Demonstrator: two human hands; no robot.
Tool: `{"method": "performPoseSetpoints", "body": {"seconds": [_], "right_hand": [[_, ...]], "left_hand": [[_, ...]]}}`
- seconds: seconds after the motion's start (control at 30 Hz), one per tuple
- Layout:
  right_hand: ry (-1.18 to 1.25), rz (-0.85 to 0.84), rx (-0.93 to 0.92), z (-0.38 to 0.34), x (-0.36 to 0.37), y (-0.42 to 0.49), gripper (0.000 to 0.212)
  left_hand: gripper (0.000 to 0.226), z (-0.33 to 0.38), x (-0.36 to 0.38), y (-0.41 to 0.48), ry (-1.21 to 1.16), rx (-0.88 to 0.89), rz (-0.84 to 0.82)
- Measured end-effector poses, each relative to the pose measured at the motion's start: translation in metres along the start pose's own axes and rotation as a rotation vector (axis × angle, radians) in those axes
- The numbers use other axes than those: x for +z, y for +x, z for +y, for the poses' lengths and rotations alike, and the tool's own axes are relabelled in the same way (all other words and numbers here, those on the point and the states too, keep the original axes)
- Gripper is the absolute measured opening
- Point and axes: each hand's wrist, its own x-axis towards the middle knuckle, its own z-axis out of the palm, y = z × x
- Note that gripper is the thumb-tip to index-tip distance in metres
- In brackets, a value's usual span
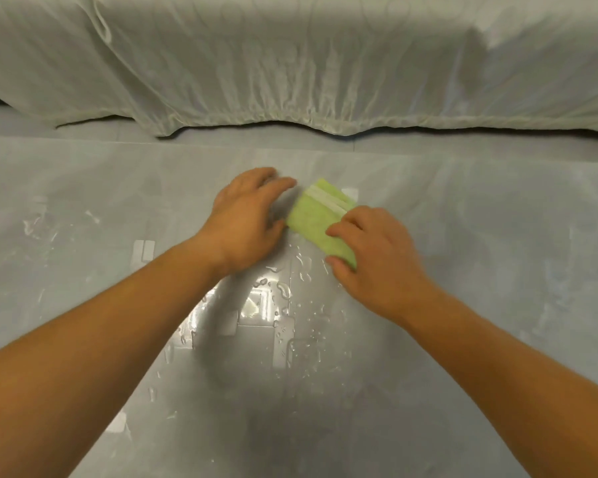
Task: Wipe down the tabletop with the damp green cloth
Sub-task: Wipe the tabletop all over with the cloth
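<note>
A folded light-green cloth [313, 217] with a white stripe lies flat on the grey glossy tabletop [480, 270] near the middle. My right hand [377, 260] presses on the cloth's near right end, fingers curled over its edge. My left hand [247, 219] rests palm down on the table just left of the cloth, fingers spread, touching or nearly touching its left edge. Water droplets and wet streaks [290, 305] shine on the surface below the cloth.
A pale draped sheet [290, 63] covers something large along the far side of the table, hanging to the table's back edge. White smears [38, 225] mark the tabletop at the left.
</note>
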Motion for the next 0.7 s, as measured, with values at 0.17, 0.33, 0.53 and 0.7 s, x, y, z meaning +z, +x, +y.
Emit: {"method": "performPoseSetpoints", "body": {"seconds": [0.17,0.33,0.53,0.7], "right_hand": [[-0.198,-0.199,-0.116,0.012,0.016,0.013,0.058],[-0.240,-0.197,0.133,0.031,0.021,0.065,0.063],[-0.270,-0.192,0.036,-0.005,0.037,0.049,0.060],[-0.292,-0.205,0.076,0.015,0.028,0.060,0.061]], "left_hand": [[0.072,-0.019,0.018,-0.019,0.246,-0.190,-0.065],[0.072,-0.026,0.026,-0.020,0.232,-0.176,-0.051],[0.067,-0.030,0.025,-0.021,0.151,-0.181,-0.024],[0.070,-0.035,0.025,-0.022,0.130,-0.154,-0.032]]}}
